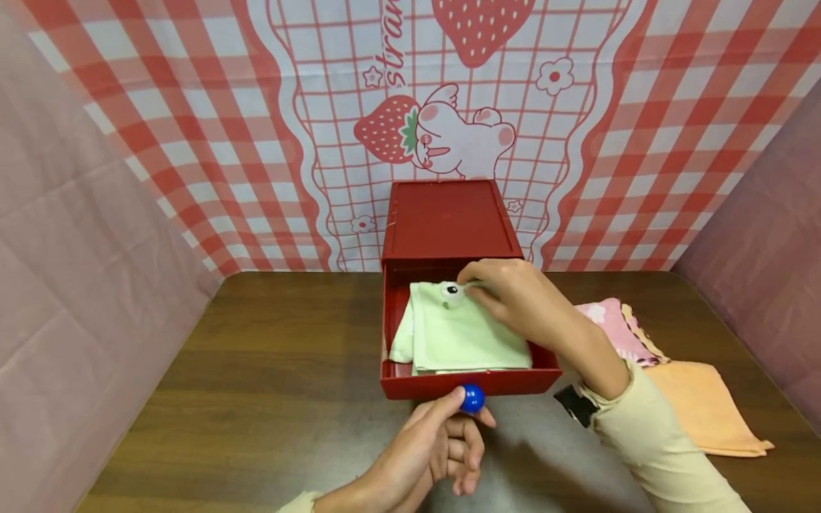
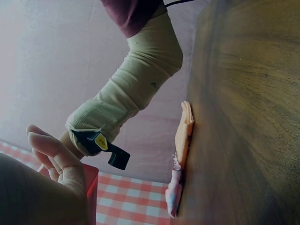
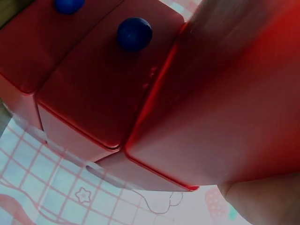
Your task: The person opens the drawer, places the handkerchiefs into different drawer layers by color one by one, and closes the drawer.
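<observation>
A red drawer [image 1: 462,385] is pulled out of a red cabinet [image 1: 449,221]. Inside the drawer lies a folded pale green towel [image 1: 471,338] with an embroidered eye. My right hand [image 1: 516,299] reaches over the drawer and pinches the towel's far edge beside the eye. On the drawer's front, my left hand [image 1: 439,445] holds the round blue knob [image 1: 473,399] between thumb and index finger, the other fingers loosely bent. From the left wrist view the left hand [image 2: 58,157] shows without the knob. The right wrist view hides the towel.
To the right, a pink patterned cloth [image 1: 609,324] and a folded orange towel [image 1: 699,406] lie on the brown wooden table [image 1: 269,385]. More red drawers [image 3: 93,89] with blue knobs [image 3: 134,34] sit below the pulled-out one. A checked strawberry curtain [image 1: 551,142] hangs behind.
</observation>
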Tool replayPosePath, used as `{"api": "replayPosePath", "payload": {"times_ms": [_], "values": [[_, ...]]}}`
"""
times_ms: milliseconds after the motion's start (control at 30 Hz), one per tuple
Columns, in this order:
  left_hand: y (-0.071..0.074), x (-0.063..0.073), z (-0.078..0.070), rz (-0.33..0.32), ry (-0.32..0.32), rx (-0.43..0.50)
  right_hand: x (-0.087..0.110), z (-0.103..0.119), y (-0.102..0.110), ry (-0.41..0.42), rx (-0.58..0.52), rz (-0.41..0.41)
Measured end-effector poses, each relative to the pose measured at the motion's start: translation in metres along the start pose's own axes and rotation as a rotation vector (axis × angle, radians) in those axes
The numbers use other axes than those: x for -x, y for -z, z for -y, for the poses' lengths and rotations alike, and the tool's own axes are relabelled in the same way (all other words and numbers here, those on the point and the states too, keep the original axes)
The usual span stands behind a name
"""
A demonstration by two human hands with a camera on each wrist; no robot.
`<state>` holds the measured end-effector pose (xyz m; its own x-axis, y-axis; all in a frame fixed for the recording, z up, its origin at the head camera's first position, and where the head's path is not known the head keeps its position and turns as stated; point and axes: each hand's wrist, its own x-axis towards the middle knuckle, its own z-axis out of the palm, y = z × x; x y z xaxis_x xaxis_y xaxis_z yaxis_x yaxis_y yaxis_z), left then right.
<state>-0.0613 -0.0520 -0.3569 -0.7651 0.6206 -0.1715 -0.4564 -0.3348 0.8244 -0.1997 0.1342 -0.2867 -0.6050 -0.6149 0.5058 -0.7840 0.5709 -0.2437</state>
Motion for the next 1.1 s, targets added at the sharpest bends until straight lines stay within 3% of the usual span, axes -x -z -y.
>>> {"api": "replayPosePath", "payload": {"times_ms": [233,400,467,633,733,1100], "values": [[0.000,0.000,0.000,-0.002,0.004,0.000,0.004,0.007,0.006,-0.045,0.102,0.023],[0.001,0.001,-0.001,0.005,-0.006,0.001,0.010,0.023,0.019,-0.008,0.084,0.037],[0.001,0.001,-0.001,0.008,-0.011,0.004,0.010,0.030,0.022,0.003,0.064,0.108],[0.000,0.001,-0.001,-0.001,0.003,0.009,0.009,0.035,0.020,-0.048,0.022,0.396],[0.000,0.001,-0.001,-0.011,0.016,0.005,0.008,0.033,0.018,-0.067,0.012,0.479],[0.001,0.001,-0.001,0.003,0.018,0.020,0.001,0.023,0.011,-0.048,0.009,0.439]]}}
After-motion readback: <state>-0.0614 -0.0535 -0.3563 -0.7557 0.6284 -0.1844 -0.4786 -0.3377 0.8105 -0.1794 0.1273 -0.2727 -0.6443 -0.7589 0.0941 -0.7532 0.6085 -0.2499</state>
